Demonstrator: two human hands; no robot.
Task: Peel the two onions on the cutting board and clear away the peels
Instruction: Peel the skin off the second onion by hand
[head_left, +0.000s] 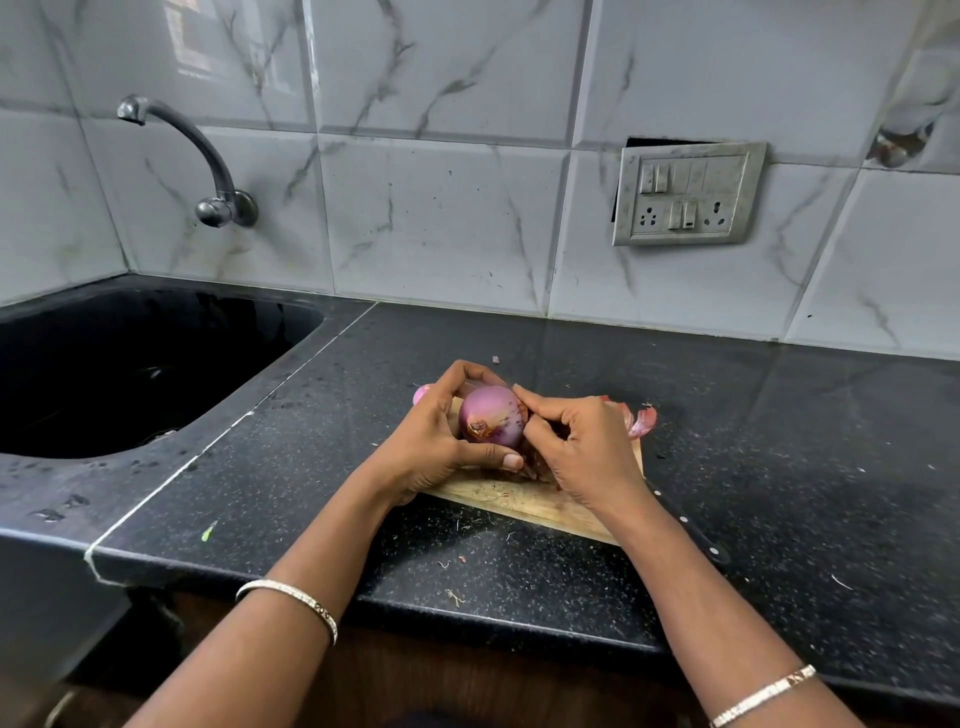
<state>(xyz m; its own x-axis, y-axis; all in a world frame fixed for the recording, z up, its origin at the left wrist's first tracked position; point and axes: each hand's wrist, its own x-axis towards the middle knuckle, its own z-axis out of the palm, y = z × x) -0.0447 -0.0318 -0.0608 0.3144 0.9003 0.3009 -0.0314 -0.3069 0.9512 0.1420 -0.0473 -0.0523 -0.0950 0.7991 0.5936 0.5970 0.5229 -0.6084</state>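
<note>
My left hand (434, 439) grips a purple onion (491, 418) just above the wooden cutting board (524, 501), thumb under it and fingers over its top. My right hand (576, 441) pinches at the onion's right side with curled fingers. A second onion (422, 394) peeks out behind my left hand, mostly hidden. Loose pink peels (641, 421) lie at the board's far right corner behind my right hand.
A black sink (130, 364) is sunk into the dark counter at the left, with a tap (208, 166) above it. A knife handle (691, 525) lies right of the board. Small peel scraps (457, 571) dot the counter near its front edge. A switch panel (685, 192) is on the tiled wall.
</note>
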